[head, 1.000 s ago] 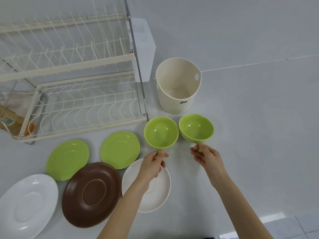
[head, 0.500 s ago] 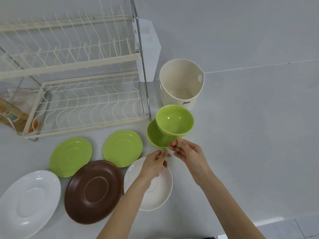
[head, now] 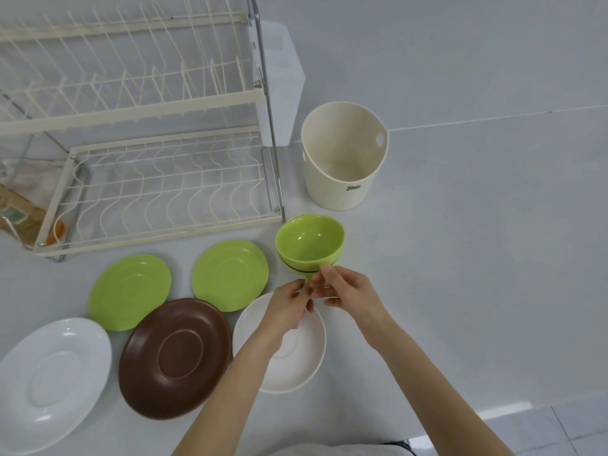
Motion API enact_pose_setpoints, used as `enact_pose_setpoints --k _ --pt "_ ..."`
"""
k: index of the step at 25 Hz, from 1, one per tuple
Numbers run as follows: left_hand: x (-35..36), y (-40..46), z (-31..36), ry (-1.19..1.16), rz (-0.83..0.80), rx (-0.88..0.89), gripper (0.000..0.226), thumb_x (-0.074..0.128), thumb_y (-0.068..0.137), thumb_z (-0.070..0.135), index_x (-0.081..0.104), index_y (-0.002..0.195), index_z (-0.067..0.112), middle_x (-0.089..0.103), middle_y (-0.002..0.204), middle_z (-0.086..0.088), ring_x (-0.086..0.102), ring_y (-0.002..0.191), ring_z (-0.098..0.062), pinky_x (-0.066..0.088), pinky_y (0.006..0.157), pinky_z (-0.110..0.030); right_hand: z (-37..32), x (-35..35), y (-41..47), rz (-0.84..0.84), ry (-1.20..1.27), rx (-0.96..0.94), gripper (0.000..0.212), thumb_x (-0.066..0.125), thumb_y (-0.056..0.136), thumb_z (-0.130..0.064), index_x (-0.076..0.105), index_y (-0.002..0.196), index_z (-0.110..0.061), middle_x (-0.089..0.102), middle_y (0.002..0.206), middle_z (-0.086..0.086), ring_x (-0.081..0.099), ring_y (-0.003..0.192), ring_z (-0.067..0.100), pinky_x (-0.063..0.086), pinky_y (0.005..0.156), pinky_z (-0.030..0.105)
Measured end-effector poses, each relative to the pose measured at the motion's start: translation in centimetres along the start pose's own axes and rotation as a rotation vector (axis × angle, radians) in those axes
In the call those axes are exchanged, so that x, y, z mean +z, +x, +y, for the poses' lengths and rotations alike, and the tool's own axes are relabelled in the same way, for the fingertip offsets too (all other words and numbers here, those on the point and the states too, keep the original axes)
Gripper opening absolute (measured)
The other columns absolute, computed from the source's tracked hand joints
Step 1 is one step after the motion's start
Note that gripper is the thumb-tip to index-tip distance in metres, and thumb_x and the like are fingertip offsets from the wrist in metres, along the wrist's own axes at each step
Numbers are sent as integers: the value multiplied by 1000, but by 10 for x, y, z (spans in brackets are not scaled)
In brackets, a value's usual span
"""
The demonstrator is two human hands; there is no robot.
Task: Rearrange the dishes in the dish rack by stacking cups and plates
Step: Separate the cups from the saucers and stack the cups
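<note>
Two green cups [head: 309, 243] sit nested, one inside the other, on the counter right of the dish rack [head: 158, 189]. My right hand [head: 348, 292] pinches the upper cup's handle. My left hand [head: 288, 307] pinches the lower cup's handle, just beneath. Two green saucers [head: 130, 291] [head: 230, 274] lie in front of the rack. A brown saucer [head: 174, 357] lies nearer me, between a white saucer [head: 49, 380] at the far left and another white saucer [head: 289, 363] partly hidden under my left forearm.
A cream bucket [head: 342, 156] stands empty behind the cups. A translucent holder [head: 279, 80] hangs on the rack's right side. The rack's two wire tiers hold no dishes. A packet and cloth [head: 19, 205] lie at its left end.
My right hand lifted the right green cup, carried it left and lowered it into the left cup. My left hand stayed on the lower cup's handle.
</note>
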State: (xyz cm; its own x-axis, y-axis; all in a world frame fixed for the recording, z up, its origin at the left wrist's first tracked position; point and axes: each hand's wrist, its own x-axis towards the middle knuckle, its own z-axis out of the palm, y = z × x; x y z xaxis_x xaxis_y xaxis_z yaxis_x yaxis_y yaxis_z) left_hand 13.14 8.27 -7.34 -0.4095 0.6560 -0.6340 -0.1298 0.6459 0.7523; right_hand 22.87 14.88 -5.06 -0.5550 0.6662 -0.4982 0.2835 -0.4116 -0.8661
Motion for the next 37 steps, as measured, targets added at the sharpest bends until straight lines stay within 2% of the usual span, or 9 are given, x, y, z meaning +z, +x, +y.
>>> enact_pose_setpoints --k 3,6,9,12,14,16,24,30,37 --pt "-2 1 0 -10 2 -9 27 45 91 26 50 65 22 44 58 2 32 47 -10 22 44 -18 -2 -2 -2 -6 -10 30 21 52 89 -31 59 73 -20 68 67 -7 64 56 4 46 61 18" --pt "-8 1 0 -101 73 -16 11 50 90 25 57 87 18 45 59 2 31 40 -7 22 36 -15 -1 -9 -1 135 -37 35 23 53 88 -37 55 77 -17 54 53 -4 51 49 12 40 54 21" --pt "-21 3 5 -265 207 12 20 44 93 21 52 108 11 53 72 0 44 51 -9 35 32 -12 -6 -20 7 260 49 33 27 48 90 -37 57 98 -13 56 72 1 54 63 14 44 58 23" --pt "-27 6 20 -425 196 5 39 43 94 27 44 127 7 58 109 -8 59 77 -18 54 57 -20 -14 -23 27 199 106 87 42 46 91 -40 49 125 -15 56 115 5 58 103 20 52 79 30" --pt "-29 11 27 -444 143 -43 53 45 92 30 34 139 8 51 129 -13 58 94 -23 53 79 -29 -20 -22 41 130 112 141 52 44 90 -44 43 135 -18 52 128 5 53 118 23 49 92 35" --pt "-29 16 31 -423 102 -69 52 47 92 27 35 139 9 51 129 -13 57 99 -27 49 86 -33 -22 -18 49 83 111 162 49 44 90 -44 47 131 -18 53 127 5 54 116 24 47 98 38" --pt "-49 8 39 -373 126 26 20 45 90 13 56 106 14 58 107 -8 61 97 -31 52 81 -28 -32 6 43 135 72 69 36 42 93 -24 54 126 -14 57 107 5 55 98 21 52 91 38" --pt "-100 -13 38 -381 164 102 33 46 91 15 54 123 10 62 114 -10 64 95 -28 55 82 -29 -55 48 27 77 45 -11 34 48 91 -24 55 123 -14 63 106 6 60 101 21 53 84 31" --pt "-188 -27 27 -368 183 168 33 46 92 16 55 123 7 64 108 -6 66 84 -22 57 75 -24 -74 134 30 28 -15 -77 22 50 91 -26 58 110 -20 65 96 5 61 94 20 52 86 34"
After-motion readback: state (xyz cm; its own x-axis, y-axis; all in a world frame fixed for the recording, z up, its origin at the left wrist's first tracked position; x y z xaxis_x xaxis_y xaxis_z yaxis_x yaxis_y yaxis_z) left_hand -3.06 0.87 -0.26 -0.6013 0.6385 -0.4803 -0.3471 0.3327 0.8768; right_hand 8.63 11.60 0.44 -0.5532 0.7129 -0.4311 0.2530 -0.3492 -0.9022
